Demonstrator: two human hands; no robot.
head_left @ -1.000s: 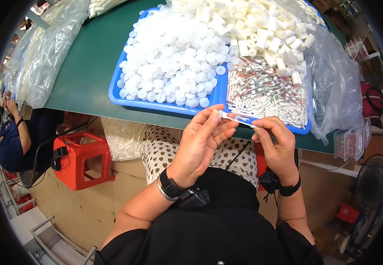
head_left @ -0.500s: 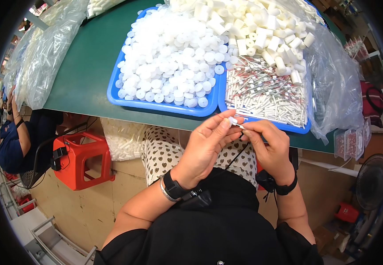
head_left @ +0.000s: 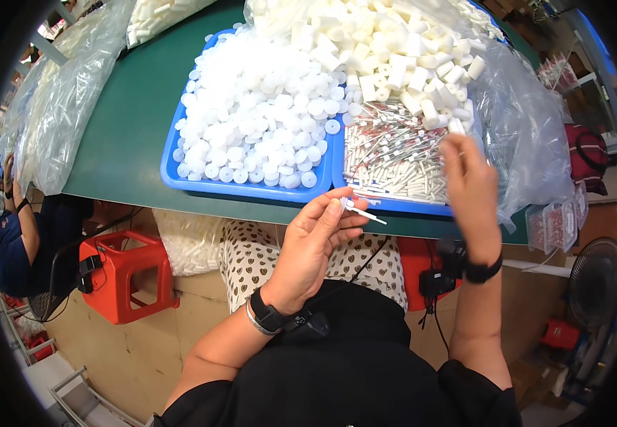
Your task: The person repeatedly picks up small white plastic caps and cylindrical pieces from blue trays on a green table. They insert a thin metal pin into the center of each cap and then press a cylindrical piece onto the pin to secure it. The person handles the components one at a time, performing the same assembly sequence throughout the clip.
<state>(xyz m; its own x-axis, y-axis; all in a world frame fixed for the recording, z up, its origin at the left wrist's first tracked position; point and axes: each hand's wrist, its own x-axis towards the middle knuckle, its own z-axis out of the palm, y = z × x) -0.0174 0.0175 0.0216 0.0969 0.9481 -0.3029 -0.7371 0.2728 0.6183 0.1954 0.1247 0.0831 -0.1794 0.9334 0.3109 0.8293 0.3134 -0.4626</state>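
Between the thumb and fingers of my left hand [head_left: 308,245] is a thin white stick [head_left: 367,213] with a small translucent white piece at its near end. That hand is closed on it, in front of the tray edge. My right hand [head_left: 472,185] is raised over the right side of the right blue tray [head_left: 433,208], its fingertips by the white foam cylinders [head_left: 429,110]. Motion smears its fingers, so whether they hold anything is unclear. Below the cylinders lie thin white sticks [head_left: 394,178] and red-and-white wired pieces [head_left: 387,128].
A left blue tray [head_left: 244,187] is heaped with translucent white discs [head_left: 259,114]. Clear plastic bags [head_left: 525,135] lie at the right and far left of the green table [head_left: 120,135]. A red stool [head_left: 127,277] stands at left, a fan [head_left: 598,281] at right. Another person [head_left: 17,245] sits far left.
My right hand has let go of the stick and moved up and right to the foam cylinders. My left hand still holds the stick, slightly further left in view.
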